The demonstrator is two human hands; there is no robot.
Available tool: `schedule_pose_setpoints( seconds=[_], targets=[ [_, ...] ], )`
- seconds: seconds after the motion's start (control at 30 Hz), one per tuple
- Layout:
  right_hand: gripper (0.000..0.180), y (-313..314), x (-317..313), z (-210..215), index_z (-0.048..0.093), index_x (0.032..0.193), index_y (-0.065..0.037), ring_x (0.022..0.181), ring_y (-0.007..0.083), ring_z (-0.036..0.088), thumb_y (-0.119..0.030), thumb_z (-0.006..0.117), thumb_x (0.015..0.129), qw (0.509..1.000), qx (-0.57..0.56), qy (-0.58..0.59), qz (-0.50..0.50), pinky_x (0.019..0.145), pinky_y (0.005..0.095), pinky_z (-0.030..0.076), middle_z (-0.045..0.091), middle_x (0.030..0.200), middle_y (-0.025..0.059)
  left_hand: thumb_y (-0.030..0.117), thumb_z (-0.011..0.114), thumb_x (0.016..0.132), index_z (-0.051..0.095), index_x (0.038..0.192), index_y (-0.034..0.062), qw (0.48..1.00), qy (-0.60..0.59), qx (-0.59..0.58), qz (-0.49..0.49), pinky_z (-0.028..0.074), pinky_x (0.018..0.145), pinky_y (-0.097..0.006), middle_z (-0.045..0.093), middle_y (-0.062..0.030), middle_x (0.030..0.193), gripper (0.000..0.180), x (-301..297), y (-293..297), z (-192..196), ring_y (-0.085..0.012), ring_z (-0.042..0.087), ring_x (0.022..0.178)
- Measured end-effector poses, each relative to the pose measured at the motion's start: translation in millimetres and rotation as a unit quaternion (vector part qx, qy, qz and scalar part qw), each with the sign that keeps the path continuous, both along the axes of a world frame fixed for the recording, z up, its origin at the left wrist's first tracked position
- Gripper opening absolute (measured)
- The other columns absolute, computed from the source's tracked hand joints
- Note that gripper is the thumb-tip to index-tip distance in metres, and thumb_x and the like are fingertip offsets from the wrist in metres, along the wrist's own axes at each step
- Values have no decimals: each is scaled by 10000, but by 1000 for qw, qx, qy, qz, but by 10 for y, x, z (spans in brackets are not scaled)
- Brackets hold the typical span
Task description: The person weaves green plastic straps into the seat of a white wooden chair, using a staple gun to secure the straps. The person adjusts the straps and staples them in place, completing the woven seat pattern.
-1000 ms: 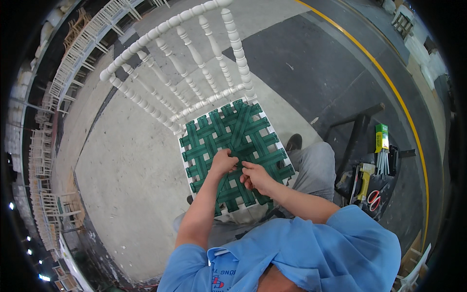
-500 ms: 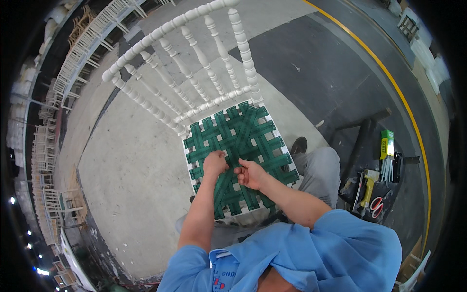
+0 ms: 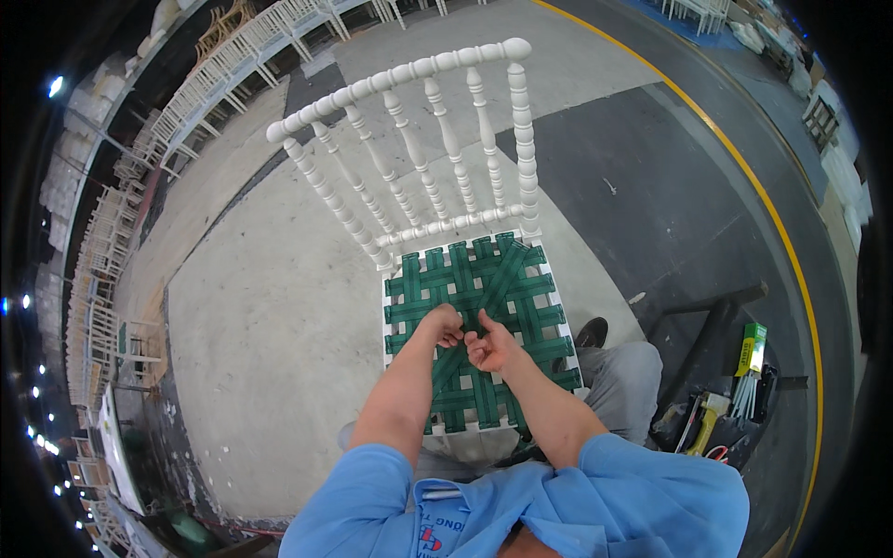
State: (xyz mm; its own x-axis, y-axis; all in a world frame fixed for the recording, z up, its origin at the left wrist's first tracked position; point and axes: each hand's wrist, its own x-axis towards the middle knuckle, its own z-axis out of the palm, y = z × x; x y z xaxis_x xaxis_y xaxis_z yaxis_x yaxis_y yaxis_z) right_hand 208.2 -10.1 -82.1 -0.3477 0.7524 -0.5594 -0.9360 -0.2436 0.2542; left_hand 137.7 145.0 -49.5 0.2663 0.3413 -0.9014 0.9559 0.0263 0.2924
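Observation:
In front of me stands a white chair [image 3: 445, 223] with turned spindles, its seat frame crossed by woven green webbing [image 3: 419, 288]. A loose-looking diagonal green webbing strap [image 3: 503, 275] runs over the weave from the far right toward the near left. Above the middle of the seat, my left hand [image 3: 444, 325] has its fingers pinched on this strap. Close beside it, my right hand [image 3: 493, 348] is closed at the strap too, fingers curled and thumb raised. The fingertips partly hide the strap between the hands.
At my right, a dark stool [image 3: 665, 432] holds a yellow staple gun [image 3: 709, 426], red-handled scissors [image 3: 716, 453], a green and yellow box [image 3: 752, 346] and staple strips [image 3: 745, 398]. Rows of white chairs [image 3: 246, 58] line the far left. A yellow line [image 3: 744, 167] curves along the floor.
The view has shifted, so the chair and stool appear lower and the chair farther right. Both hands stay together over the middle of the seat, with only small finger movement.

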Motion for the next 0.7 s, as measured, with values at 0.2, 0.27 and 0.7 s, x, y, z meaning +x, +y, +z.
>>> schedule_pose_setpoints(
  seconds=[0.2,0.27,0.7],
  targets=[
    [560,25,-115,90,556,935,-36,570,112,537,-590,630,962,998,-13,-34,-51,547,261,470,599,717,2,175,546,975,658,938,-11,997,-13,1,73,551,607,-431,691,-103,784,221,-45,-52,56,-266,659,687],
    [525,3,-170,161,568,947,-28,624,128,570,-548,636,975,996,1,-48,-77,605,285,508,617,744,17,177,562,959,672,907,0,995,-21,0,93,551,600,-431,696,-100,763,215,-55,-46,82,-258,666,684],
    [643,-1569,-247,739,500,1265,-34,1101,370,640,-419,795,844,405,-55,-861,302,894,472,537,604,1178,193,196,557,944,670,863,23,833,-359,360,218,469,571,-346,603,-69,675,222,-480,1024,1259,-171,606,618]
  ],
)
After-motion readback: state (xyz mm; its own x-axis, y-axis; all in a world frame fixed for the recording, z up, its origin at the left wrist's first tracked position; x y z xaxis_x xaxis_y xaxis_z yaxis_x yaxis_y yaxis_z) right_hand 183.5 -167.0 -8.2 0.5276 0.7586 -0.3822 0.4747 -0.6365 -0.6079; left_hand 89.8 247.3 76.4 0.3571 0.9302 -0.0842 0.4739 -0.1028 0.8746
